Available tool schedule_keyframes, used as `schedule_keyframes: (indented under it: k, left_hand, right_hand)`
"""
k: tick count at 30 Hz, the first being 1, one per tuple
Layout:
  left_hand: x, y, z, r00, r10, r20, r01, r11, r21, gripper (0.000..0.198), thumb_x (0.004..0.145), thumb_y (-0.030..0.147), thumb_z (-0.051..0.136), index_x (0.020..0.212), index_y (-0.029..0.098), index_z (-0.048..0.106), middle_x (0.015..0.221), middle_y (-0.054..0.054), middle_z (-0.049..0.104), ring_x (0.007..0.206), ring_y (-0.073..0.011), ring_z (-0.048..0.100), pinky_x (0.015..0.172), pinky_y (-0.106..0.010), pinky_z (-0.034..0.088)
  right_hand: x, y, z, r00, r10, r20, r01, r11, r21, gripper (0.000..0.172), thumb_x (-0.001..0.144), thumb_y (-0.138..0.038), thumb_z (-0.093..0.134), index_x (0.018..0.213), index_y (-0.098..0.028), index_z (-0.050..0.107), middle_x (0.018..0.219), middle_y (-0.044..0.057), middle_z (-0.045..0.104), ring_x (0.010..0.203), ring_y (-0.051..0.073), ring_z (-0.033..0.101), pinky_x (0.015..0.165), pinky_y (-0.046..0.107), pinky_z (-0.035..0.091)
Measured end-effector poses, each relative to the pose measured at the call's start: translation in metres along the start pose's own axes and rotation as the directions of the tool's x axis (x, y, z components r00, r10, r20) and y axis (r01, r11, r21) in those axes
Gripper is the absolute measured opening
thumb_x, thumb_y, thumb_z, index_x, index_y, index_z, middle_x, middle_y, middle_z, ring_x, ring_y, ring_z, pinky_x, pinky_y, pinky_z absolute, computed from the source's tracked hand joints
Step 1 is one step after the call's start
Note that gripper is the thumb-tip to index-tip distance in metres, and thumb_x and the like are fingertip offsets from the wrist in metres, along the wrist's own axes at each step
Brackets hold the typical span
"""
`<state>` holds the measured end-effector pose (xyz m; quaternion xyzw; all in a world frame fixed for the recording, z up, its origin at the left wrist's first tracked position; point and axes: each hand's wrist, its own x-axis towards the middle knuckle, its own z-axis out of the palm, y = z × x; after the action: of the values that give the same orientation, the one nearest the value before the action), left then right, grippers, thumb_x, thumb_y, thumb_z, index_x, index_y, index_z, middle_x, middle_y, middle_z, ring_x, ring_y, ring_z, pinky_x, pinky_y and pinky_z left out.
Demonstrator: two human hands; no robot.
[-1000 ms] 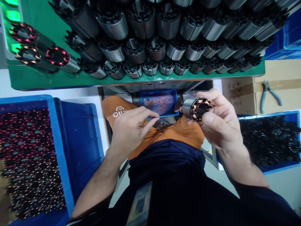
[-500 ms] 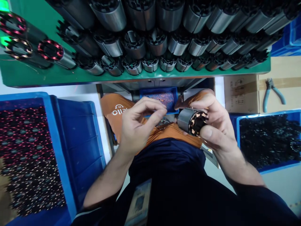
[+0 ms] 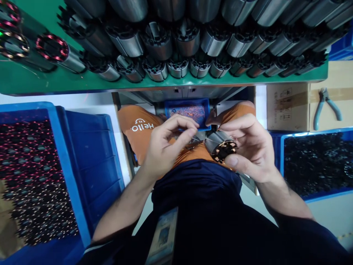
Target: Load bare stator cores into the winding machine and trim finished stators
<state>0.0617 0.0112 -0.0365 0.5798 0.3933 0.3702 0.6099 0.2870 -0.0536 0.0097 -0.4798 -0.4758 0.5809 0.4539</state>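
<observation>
Stator [image 3: 218, 142] I judge heavy, stiff, best held by its metal side; right hand [image 3: 252, 147] grasps it, left hand's [image 3: 165, 145] grip I cannot tell

Held cyl. [image 3: 216, 140]: glossy metal; carton [image 3: 303, 110]: matt cardbd.

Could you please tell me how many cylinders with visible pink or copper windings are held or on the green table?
4: the held cylinder in the right hand; on the green table at image left, the left pink cylinder, right pink cylinder and copper cylinder. More may be hidden.
</observation>
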Motion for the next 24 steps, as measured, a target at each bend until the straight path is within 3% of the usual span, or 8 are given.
schedule_keyframes:
  k: [3, 5, 8, 11, 14, 19, 21, 24]
  left_hand:
    - [-0.002, -0.006, -0.006, 0.994, 0.075, -0.076, -0.071, 0.996, 0.045, 0.02, 0.102, 0.045, 0.074, 0.107, 0.026, 0.07, 0.118, -0.006, 0.075, 0.11, -0.0232, 0.074, 0.1, -0.044, 0.063]
    - [-0.004, 0.004, -0.008, 0.967, 0.242, -0.08, -0.232, 0.965, 0.123, 0.05, 0.084, 0.054, 0.092, 0.121, 0.031, 0.067, 0.127, -0.006, 0.074, 0.12, -0.0282, 0.073, 0.107, -0.05, 0.062]
    - [-0.005, 0.026, -0.006, 0.895, 0.438, 0.091, -0.444, 0.846, 0.296, 0.08, 0.073, 0.047, 0.101, 0.141, 0.033, 0.061, 0.131, -0.006, 0.078, 0.123, -0.0305, 0.075, 0.117, -0.053, 0.058]
    - [-0.004, 0.036, -0.004, 0.827, 0.523, 0.204, -0.561, 0.761, 0.324, 0.072, 0.085, 0.034, 0.094, 0.148, 0.026, 0.061, 0.129, -0.008, 0.08, 0.117, -0.0253, 0.079, 0.106, -0.039, 0.066]
    - [-0.007, 0.033, -0.002, 0.827, 0.537, 0.165, -0.562, 0.776, 0.287, 0.077, 0.089, 0.029, 0.09, 0.158, 0.028, 0.055, 0.133, -0.005, 0.079, 0.117, -0.024, 0.079, 0.1, -0.034, 0.069]
    - [-0.014, 0.026, 0.003, 0.821, 0.555, 0.132, -0.555, 0.721, 0.415, 0.067, 0.098, 0.025, 0.082, 0.158, 0.024, 0.053, 0.139, -0.001, 0.077, 0.115, -0.0188, 0.079, 0.105, -0.029, 0.066]
    - [-0.014, 0.027, 0.002, 0.807, 0.571, 0.155, -0.574, 0.692, 0.438, 0.061, 0.096, 0.026, 0.083, 0.152, 0.02, 0.059, 0.136, -0.003, 0.078, 0.112, -0.0183, 0.08, 0.102, -0.028, 0.067]
    - [-0.012, 0.03, -0.002, 0.782, 0.598, 0.173, -0.59, 0.623, 0.513, 0.045, 0.093, 0.032, 0.087, 0.134, 0.019, 0.072, 0.125, -0.003, 0.082, 0.104, -0.0176, 0.081, 0.093, -0.028, 0.067]
  right_hand:
    - [0.0, -0.005, -0.001, 0.999, -0.003, -0.033, 0.001, 0.999, -0.04, 0.061, 0.087, -0.035, 0.088, 0.141, -0.03, 0.062, 0.111, 0.005, 0.077, 0.097, 0.021, 0.078, 0.087, 0.036, 0.067]
    - [0.001, -0.007, 0.0, 1.0, -0.006, -0.004, 0.006, 0.999, -0.049, 0.061, 0.091, -0.033, 0.084, 0.146, -0.032, 0.059, 0.114, 0.003, 0.076, 0.101, 0.02, 0.077, 0.091, 0.034, 0.066]
    - [0.005, -0.006, 0.003, 0.996, -0.028, 0.081, 0.032, 0.999, -0.042, 0.065, 0.092, -0.028, 0.083, 0.151, -0.034, 0.057, 0.117, 0.002, 0.075, 0.105, 0.019, 0.076, 0.096, 0.033, 0.064]
    - [0.008, -0.003, 0.004, 0.99, -0.069, 0.127, 0.08, 0.994, -0.081, 0.075, 0.083, -0.023, 0.09, 0.152, -0.032, 0.059, 0.119, 0.003, 0.074, 0.102, 0.019, 0.076, 0.095, 0.034, 0.064]
    - [0.009, -0.003, 0.001, 0.981, -0.127, 0.15, 0.15, 0.977, -0.151, 0.074, 0.08, -0.023, 0.092, 0.149, -0.033, 0.065, 0.123, 0.005, 0.073, 0.105, 0.021, 0.074, 0.093, 0.036, 0.065]
    - [0.011, -0.013, -0.004, 0.969, -0.243, 0.033, 0.237, 0.891, -0.387, 0.036, 0.079, -0.033, 0.096, 0.113, -0.033, 0.085, 0.108, 0.006, 0.07, 0.104, 0.025, 0.07, 0.091, 0.043, 0.064]
    - [0.012, -0.017, -0.005, 0.975, -0.22, 0.038, 0.216, 0.894, -0.393, 0.022, 0.081, -0.036, 0.094, 0.1, -0.03, 0.085, 0.1, 0.006, 0.071, 0.098, 0.023, 0.07, 0.089, 0.043, 0.063]
    - [0.012, -0.015, -0.004, 0.988, -0.149, 0.04, 0.154, 0.938, -0.311, 0.018, 0.085, -0.038, 0.091, 0.096, -0.027, 0.083, 0.093, 0.005, 0.073, 0.088, 0.021, 0.071, 0.084, 0.041, 0.062]
